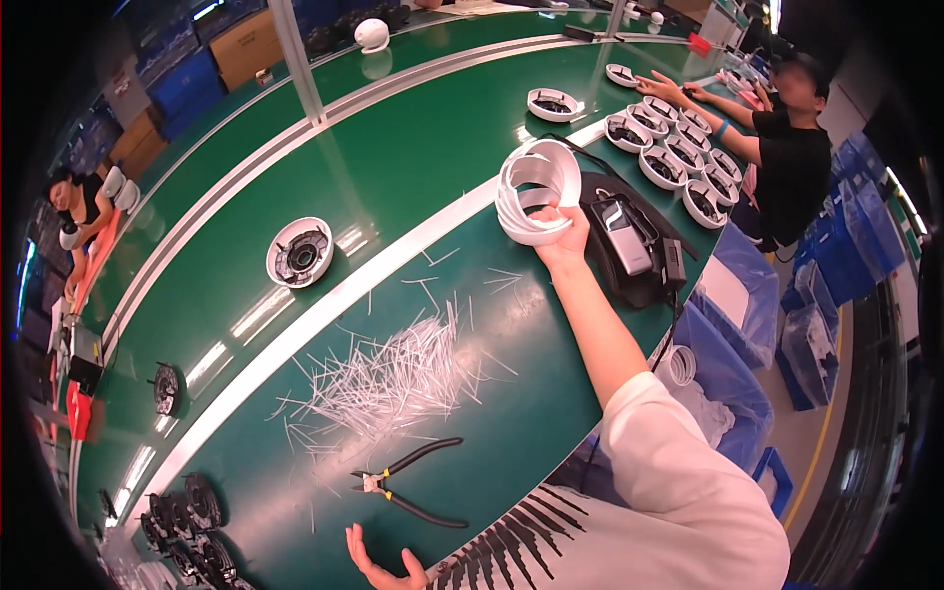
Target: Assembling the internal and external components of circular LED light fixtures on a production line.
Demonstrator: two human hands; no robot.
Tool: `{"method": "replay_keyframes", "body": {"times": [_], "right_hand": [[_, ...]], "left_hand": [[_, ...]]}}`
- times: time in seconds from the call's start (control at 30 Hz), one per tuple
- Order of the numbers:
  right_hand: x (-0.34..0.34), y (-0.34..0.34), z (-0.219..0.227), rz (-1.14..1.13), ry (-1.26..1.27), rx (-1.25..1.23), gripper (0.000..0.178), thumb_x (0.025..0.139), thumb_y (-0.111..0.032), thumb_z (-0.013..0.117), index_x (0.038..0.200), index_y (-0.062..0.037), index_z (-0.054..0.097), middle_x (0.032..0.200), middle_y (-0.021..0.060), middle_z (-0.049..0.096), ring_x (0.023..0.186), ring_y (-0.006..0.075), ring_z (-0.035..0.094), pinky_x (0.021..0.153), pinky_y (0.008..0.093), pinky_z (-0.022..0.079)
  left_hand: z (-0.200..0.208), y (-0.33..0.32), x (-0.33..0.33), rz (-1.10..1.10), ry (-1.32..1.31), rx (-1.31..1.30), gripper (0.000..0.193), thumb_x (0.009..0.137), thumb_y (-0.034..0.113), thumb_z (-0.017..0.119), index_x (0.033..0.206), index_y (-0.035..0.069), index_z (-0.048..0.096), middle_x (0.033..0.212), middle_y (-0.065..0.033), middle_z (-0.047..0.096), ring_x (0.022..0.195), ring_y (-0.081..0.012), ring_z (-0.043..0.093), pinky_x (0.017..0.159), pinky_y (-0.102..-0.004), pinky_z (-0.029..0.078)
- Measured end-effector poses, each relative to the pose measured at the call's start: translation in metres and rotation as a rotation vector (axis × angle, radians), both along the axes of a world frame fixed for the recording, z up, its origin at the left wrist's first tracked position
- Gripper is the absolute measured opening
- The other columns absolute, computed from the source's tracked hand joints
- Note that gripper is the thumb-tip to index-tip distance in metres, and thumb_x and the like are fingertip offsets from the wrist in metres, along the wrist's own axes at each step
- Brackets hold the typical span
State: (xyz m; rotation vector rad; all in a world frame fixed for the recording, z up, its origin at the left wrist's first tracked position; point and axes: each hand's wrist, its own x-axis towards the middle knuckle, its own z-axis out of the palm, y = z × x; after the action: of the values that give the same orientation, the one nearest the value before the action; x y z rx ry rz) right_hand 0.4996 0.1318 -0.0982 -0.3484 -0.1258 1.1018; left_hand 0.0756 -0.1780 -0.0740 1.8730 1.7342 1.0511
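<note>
My right hand (pixel 565 234) is closed on a few nested white plastic rings (pixel 521 228), lifted over the far right part of the green worktable. Close to my body, at the lower edge, my left hand (pixel 385 568) has its fingers apart and nothing in them. Just beyond it lies a pair of cutting pliers (pixel 374 483) with black handles, jaws pointing left. Past the pliers spreads a loose pile of thin white plastic sticks (pixel 393 379).
Beside my right hand are a black bag (pixel 629 283) and a power bank (pixel 626 241). Several white round housings (pixel 664 167) stand farther right, near a co-worker (pixel 787 162). Black round parts (pixel 202 501) sit at lower left. A conveyor (pixel 226 246) carries another housing (pixel 300 253). Blue bins (pixel 723 369) flank the table.
</note>
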Motion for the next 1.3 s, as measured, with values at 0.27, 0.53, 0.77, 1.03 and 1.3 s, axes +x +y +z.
{"method": "replay_keyframes", "body": {"times": [0.27, 0.53, 0.77, 1.03, 1.3], "right_hand": [[-0.010, -0.005, 0.014, -0.335, -0.570, -0.458, 0.035, 0.071, -0.007, 0.059, 0.100, 0.0055, 0.044, 0.096, 0.0148, 0.054, 0.087, 0.0207, 0.054, 0.077, 0.0313, 0.043], [-0.052, -0.113, 0.060, -0.231, -0.606, -0.339, 0.060, 0.086, -0.022, 0.051, 0.131, 0.0042, 0.021, 0.135, 0.0161, 0.026, 0.125, 0.0230, 0.027, 0.104, 0.0338, 0.021], [0.106, -0.332, -0.026, -1.093, -1.338, -0.846, 0.030, 0.082, -0.007, 0.046, 0.110, 0.0050, 0.048, 0.109, 0.0166, 0.055, 0.097, 0.0209, 0.055, 0.086, 0.0303, 0.042], [0.209, -0.383, -0.251, 0.156, -1.964, -1.550, 0.081, 0.063, -0.034, 0.070, 0.125, 0.0040, 0.034, 0.129, 0.0232, 0.035, 0.122, 0.0349, 0.030, 0.104, 0.0405, 0.020], [0.293, -0.288, -0.298, 0.342, -2.114, -1.250, 0.072, 0.051, -0.041, 0.077, 0.104, 0.0018, 0.055, 0.102, 0.0183, 0.058, 0.096, 0.0324, 0.054, 0.085, 0.0384, 0.042]], "left_hand": [[0.003, 0.003, -0.003, -0.008, 0.022, -0.029, 0.068, 0.066, -0.003, 0.046, 0.129, -0.005, 0.020, 0.131, -0.0208, 0.030, 0.126, -0.0331, 0.024, 0.104, -0.0413, 0.015], [0.002, -0.006, 0.019, -0.006, -0.166, 0.200, 0.073, 0.073, 0.021, 0.063, 0.127, -0.007, 0.022, 0.125, -0.0287, 0.033, 0.118, -0.0370, 0.034, 0.100, -0.0447, 0.026], [-0.014, 0.025, 0.004, -0.387, 0.458, 0.134, 0.087, 0.062, 0.020, 0.058, 0.132, -0.004, 0.013, 0.135, -0.0257, 0.018, 0.126, -0.0404, 0.017, 0.102, -0.0477, 0.015], [0.006, 0.026, 0.011, -0.351, 0.731, -0.069, 0.107, 0.041, 0.014, 0.067, 0.133, -0.002, 0.012, 0.136, -0.0313, 0.007, 0.126, -0.0488, 0.007, 0.099, -0.0593, 0.003], [0.020, 0.014, 0.015, -0.357, 0.840, -0.259, 0.102, 0.041, 0.017, 0.069, 0.128, -0.007, 0.022, 0.136, -0.0274, 0.016, 0.127, -0.0418, 0.015, 0.098, -0.0609, 0.010]]}}
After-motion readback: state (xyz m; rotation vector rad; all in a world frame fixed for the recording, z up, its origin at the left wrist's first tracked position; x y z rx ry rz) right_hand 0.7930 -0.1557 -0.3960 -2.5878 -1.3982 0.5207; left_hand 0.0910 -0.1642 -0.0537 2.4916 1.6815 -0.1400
